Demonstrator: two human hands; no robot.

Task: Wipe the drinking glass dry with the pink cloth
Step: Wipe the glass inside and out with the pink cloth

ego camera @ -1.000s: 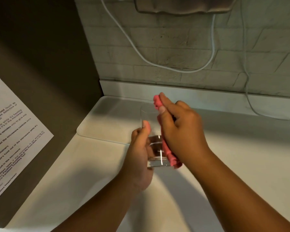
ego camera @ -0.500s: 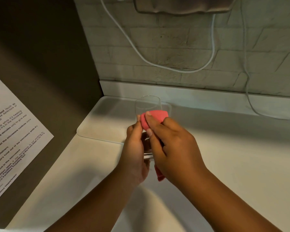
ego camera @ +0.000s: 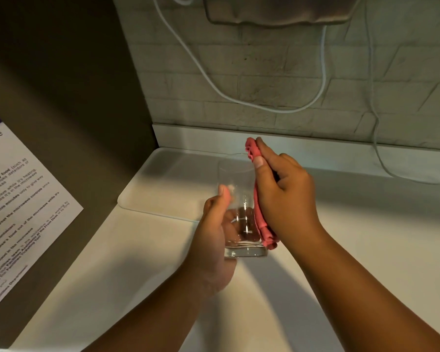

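Fingers point(ego camera: 285, 174) of the right hand point(ego camera: 285, 196) now press the pink cloth point(ego camera: 258, 214) along the glass point(ego camera: 239, 199) side (left hand point(ego camera: 214, 240) grips it).

The pale countertop point(ego camera: 353, 250) lies open to the right and near. A shallow white tray point(ego camera: 163, 189) occupies the far left. A dark side panel point(ego camera: 69, 97) blocks the left; the brick wall point(ego camera: 264, 80) with hanging white cables point(ego camera: 376, 148) blocks the far side.

The right hand point(ego camera: 285, 196) has slid the pink cloth point(ego camera: 258, 199) off the front (near side) — now flat along the glass's point(ego camera: 239, 199) right wall.
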